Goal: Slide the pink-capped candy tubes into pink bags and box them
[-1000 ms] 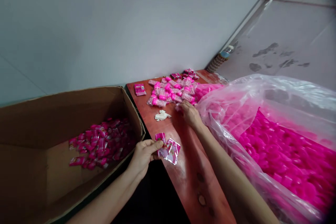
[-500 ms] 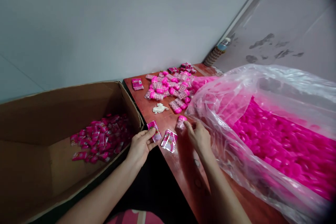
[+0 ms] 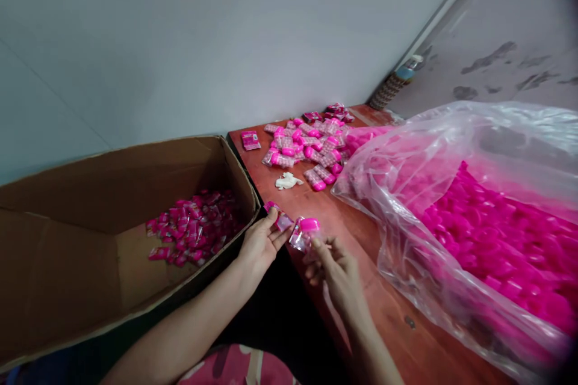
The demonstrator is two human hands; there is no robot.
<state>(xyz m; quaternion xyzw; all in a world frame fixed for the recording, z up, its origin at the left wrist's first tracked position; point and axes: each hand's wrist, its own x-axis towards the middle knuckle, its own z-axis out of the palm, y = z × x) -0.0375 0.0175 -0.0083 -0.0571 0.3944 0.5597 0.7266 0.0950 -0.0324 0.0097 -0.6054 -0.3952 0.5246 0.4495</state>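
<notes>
My left hand [image 3: 262, 240] pinches a printed pink packet [image 3: 280, 218] at the table's near-left edge. Just right of it, my right hand [image 3: 336, 261] has its fingers closed on a small clear container with a pink cap [image 3: 309, 225]. Behind the container, a stack of shiny pink packets [image 3: 297, 237] is partly covered. Farther back on the red table [image 3: 266, 174] lies a heap of pink-capped containers [image 3: 307, 141], several filled with pale beads. A crumpled white scrap [image 3: 288, 181] rests in front of the heap.
On the left, a cardboard box [image 3: 90, 171] holds many filled pink packets [image 3: 196, 225]. A large clear plastic bag [image 3: 383, 192] of bright pink caps [image 3: 497, 246] covers the right side. A bottle [image 3: 391, 87] stands by the wall, and pink packets [image 3: 250, 140] lie at the back-left corner.
My right hand has lifted the pink-capped container and brought it left and nearer, toward the packet. My left hand still holds its packet, now tilted differently. The camera view has shifted slightly.
</notes>
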